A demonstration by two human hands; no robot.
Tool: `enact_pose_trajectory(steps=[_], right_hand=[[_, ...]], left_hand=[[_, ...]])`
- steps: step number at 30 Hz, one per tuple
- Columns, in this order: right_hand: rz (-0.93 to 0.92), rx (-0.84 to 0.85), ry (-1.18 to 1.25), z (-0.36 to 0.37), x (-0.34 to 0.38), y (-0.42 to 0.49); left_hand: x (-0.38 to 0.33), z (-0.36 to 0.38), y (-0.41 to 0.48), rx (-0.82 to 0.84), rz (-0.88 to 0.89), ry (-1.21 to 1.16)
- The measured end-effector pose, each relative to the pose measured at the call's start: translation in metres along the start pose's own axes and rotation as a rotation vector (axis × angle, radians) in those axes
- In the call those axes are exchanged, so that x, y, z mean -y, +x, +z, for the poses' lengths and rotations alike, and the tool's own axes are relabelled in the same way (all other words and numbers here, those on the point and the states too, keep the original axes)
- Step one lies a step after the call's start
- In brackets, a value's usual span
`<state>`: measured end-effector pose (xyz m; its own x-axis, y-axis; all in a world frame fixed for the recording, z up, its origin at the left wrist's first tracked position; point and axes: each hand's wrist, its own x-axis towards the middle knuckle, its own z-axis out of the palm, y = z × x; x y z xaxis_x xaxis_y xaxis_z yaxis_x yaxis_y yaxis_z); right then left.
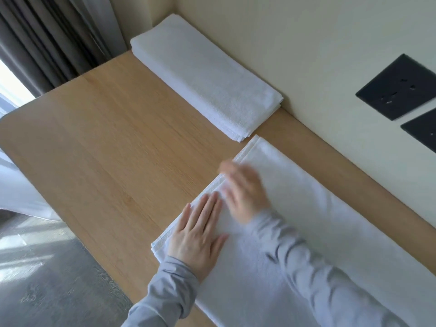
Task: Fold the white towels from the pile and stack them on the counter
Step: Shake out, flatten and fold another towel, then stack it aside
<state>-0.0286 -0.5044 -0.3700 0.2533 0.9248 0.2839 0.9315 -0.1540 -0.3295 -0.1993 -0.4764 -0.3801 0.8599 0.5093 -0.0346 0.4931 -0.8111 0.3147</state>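
A long white towel point(313, 223), folded lengthwise, lies flat on the wooden counter point(113, 142) along the wall, running from the middle to the bottom right. My left hand point(200, 234) presses flat on its near left end, fingers straight. Just beyond it, my right hand point(243, 190) lies on the same end with fingers extended; it is blurred by motion. A stack of folded white towels point(203, 76) sits in the far corner against the wall.
Two black wall plates point(401, 86) are mounted on the cream wall at the right. Grey curtains point(47, 38) hang at the upper left past the counter's rounded edge. Grey floor point(47, 279) shows at the lower left.
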Motion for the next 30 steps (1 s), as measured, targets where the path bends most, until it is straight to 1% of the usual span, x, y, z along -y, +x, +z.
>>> enact_pose_trajectory(steps=[1,2,3,4,6,9,11,13,14,16,18,20,21,23,26,28,30], right_hand=[[-0.128,0.113,-0.021,0.003,0.012,-0.018],[-0.209,0.209,-0.063,0.004,0.013,-0.029],[-0.231,0.273,-0.105,0.000,0.002,-0.033],[-0.202,0.301,-0.158,-0.004,-0.015,-0.029],[-0.029,0.333,-0.260,-0.018,-0.053,-0.016],[0.261,0.365,-0.289,-0.031,-0.098,0.000],[0.360,0.319,-0.332,-0.028,-0.099,0.002],[0.401,0.244,-0.315,-0.025,-0.075,-0.004],[0.400,0.196,-0.273,-0.024,-0.055,-0.012],[0.314,0.158,-0.174,-0.017,-0.007,-0.045],[0.168,0.233,-0.138,-0.016,0.033,-0.087],[0.103,0.331,-0.142,-0.028,0.023,-0.116],[0.135,0.344,-0.162,-0.039,0.001,-0.126],[0.318,0.317,-0.229,-0.067,-0.052,-0.143],[0.707,0.267,-0.308,-0.105,-0.128,-0.165],[0.925,0.301,-0.326,-0.108,-0.153,-0.174],[1.008,0.285,-0.383,-0.100,-0.153,-0.168]], left_hand=[[-0.001,0.001,0.000,0.011,0.002,0.009],[-0.001,0.002,0.001,0.025,0.002,0.015],[-0.002,0.002,0.001,0.032,-0.002,0.019],[-0.001,0.002,0.001,0.033,-0.017,0.022],[-0.001,0.001,0.001,0.043,-0.044,0.031],[-0.002,0.001,0.002,0.050,-0.048,0.043],[-0.002,0.001,0.002,0.059,-0.053,0.057],[-0.002,0.002,0.002,0.063,-0.059,0.065],[-0.003,0.002,0.002,0.066,-0.062,0.062],[-0.004,0.001,0.003,0.064,-0.063,0.047],[-0.004,0.001,0.004,0.061,-0.062,0.031],[-0.006,0.001,0.003,0.061,-0.070,0.017],[-0.006,0.001,0.003,0.061,-0.079,0.016],[-0.007,0.001,0.002,0.060,-0.087,0.027],[-0.008,0.001,0.002,0.075,-0.087,0.045],[-0.009,0.000,0.002,0.081,-0.098,0.042],[-0.013,-0.001,0.004,0.042,-0.117,0.016]])
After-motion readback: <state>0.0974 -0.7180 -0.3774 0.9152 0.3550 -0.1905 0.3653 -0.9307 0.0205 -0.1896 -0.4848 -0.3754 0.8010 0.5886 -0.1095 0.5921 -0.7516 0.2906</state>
